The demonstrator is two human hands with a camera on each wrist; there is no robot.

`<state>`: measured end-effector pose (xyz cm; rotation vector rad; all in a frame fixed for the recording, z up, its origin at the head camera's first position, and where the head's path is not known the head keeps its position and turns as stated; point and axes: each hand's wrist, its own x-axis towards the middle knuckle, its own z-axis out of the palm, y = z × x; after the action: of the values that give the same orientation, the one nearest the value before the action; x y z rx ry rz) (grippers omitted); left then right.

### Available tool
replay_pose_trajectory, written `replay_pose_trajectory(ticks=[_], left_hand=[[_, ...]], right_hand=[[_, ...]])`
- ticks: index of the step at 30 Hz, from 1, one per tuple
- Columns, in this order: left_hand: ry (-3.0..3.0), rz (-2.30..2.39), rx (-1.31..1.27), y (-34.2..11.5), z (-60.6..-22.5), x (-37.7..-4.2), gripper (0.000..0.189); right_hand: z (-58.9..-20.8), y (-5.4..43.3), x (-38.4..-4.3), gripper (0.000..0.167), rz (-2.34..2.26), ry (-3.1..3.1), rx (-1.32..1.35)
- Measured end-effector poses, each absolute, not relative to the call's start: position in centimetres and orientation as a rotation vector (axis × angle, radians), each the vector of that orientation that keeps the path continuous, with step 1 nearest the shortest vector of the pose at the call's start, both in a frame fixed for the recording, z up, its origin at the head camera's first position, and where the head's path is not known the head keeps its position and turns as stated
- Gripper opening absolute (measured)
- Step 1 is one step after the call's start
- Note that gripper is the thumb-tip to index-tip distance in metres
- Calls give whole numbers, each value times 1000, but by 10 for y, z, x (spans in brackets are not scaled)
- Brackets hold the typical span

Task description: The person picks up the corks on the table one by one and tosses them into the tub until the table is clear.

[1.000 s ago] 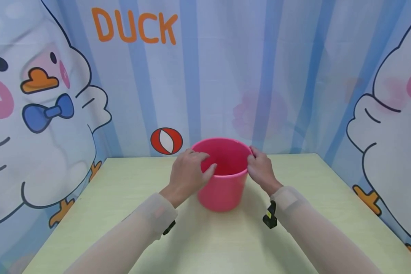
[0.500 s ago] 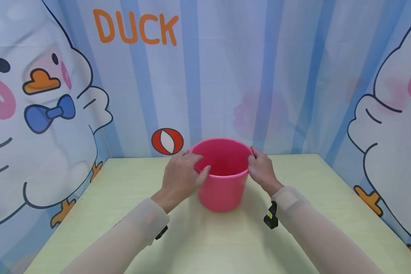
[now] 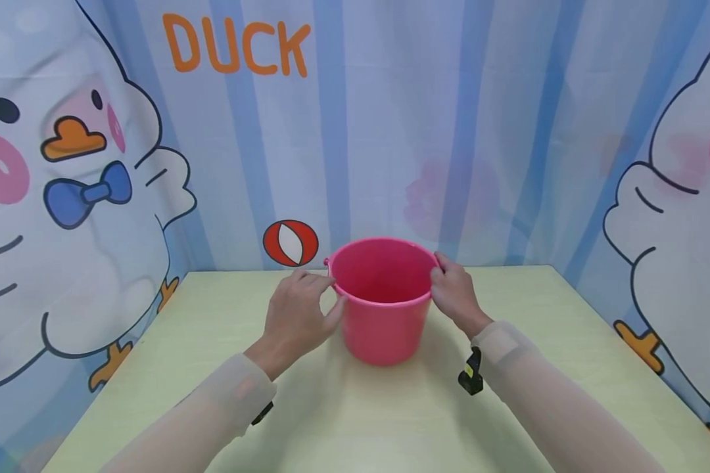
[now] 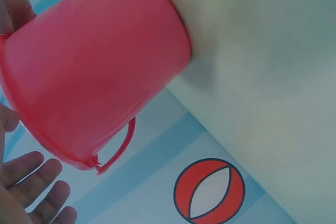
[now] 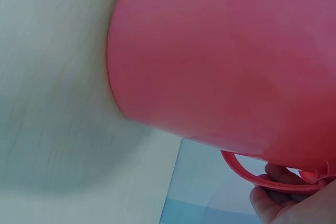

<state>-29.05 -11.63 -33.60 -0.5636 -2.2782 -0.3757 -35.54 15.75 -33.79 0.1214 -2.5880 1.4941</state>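
A pink plastic bucket (image 3: 383, 335) stands upright on the table, its inside bare as far as I can see. My right hand (image 3: 454, 294) grips the right side of the rim. In the right wrist view, its fingers (image 5: 265, 203) are curled near the end of the pink bucket handle (image 5: 242, 173). My left hand (image 3: 298, 314) is at the left rim, thumb and forefinger apart; whether they touch it I cannot tell. The left wrist view has its fingers (image 4: 44, 182) loosely spread beside the bucket, with the handle hanging down the bucket's far side.
The pale wooden table (image 3: 378, 427) extends around the bucket. Behind it hangs a blue striped curtain (image 3: 378, 131) printed with ducks and a red-and-white ball (image 3: 290, 243). Each wrist carries a small black device (image 3: 471, 378).
My left hand has drawn back leftward from over the bucket's opening to beside its left rim, uncovering the handle joint. The right hand keeps its grip, and the bucket stays about where it was.
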Motion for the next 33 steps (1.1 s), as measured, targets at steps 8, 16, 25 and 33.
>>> replay_pose_trajectory(ticks=[8, 16, 25, 33], left_hand=[[-2338, -305, -506, -130, -345, -283, 42], [-2455, -245, -459, -142, -352, -279, 53], [-2534, -209, -383, -152, -360, -278, 62], [-2551, -197, -363, -162, -363, -277, 63]], right_hand=[[-336, 157, -354, 57, 1495, -2605, 146], [-337, 159, -354, 58, 1491, -2613, 172], [-338, 168, -353, 61, 1367, -2665, 229], [-339, 173, -349, 65, 1243, -2656, 291]])
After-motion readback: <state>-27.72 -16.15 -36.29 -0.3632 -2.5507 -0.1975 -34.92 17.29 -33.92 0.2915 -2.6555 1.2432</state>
